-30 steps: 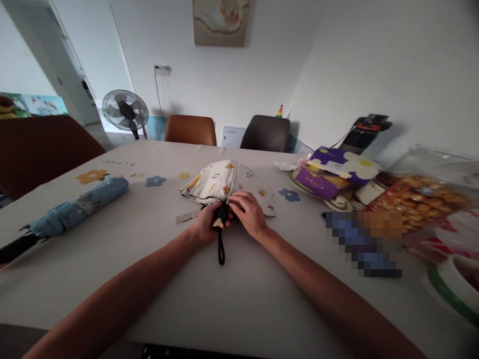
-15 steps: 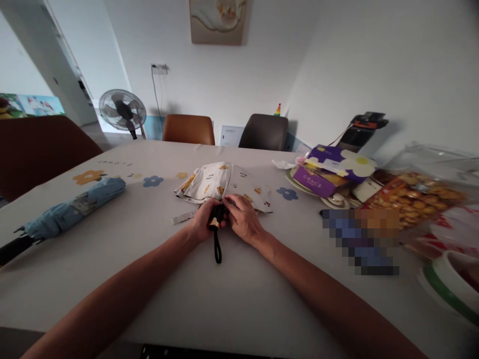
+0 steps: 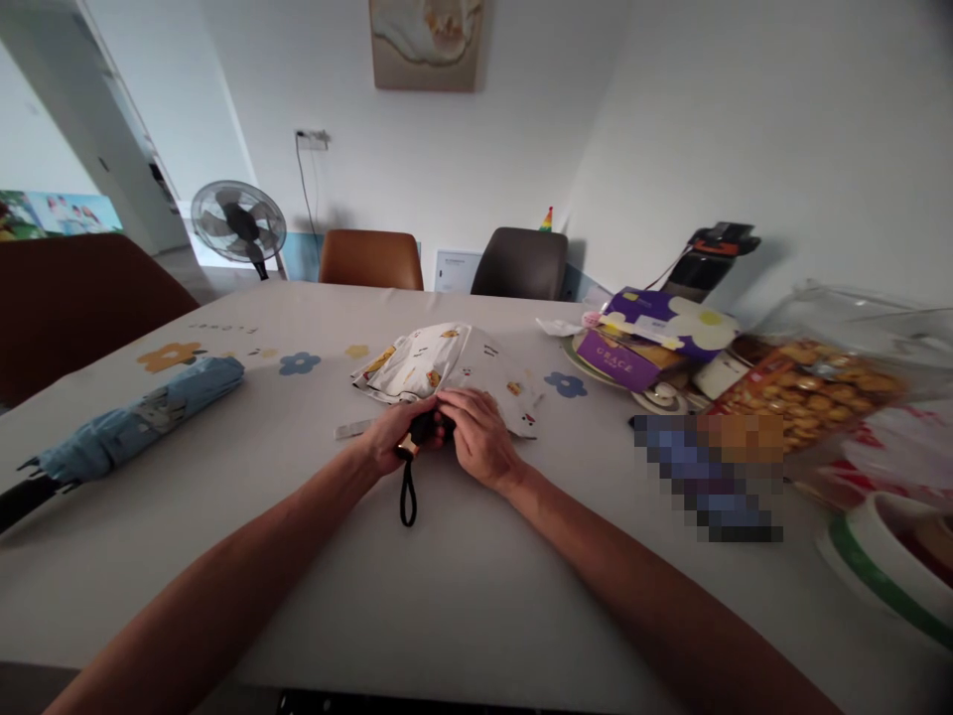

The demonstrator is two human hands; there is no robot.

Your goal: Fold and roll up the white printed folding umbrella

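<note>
A white umbrella (image 3: 476, 367) with small printed pictures lies loosely folded on the table, its canopy pointing away from me. My left hand (image 3: 394, 432) is wrapped round its black handle, whose gold-coloured end and black wrist strap (image 3: 408, 497) stick out toward me. Over the top of the handle, close to the canopy's edge, my right hand (image 3: 480, 437) is closed; its fingertips are partly hidden. A pale strip (image 3: 351, 430), perhaps the closing band, lies left of my left hand. Farther left rests a blue folded umbrella (image 3: 149, 417) with a black handle.
The white table (image 3: 313, 576) carries printed flowers. On the right are a purple tissue box (image 3: 607, 359), a bag of round snacks (image 3: 819, 392), a blurred-out object (image 3: 707, 477) and a white and green bowl (image 3: 879, 556). Chairs (image 3: 370, 260) and a fan (image 3: 239, 223) stand behind.
The umbrella's handle has tilted, its strap end swinging left. My right hand has come further over the handle. The whole view has shifted slightly.
</note>
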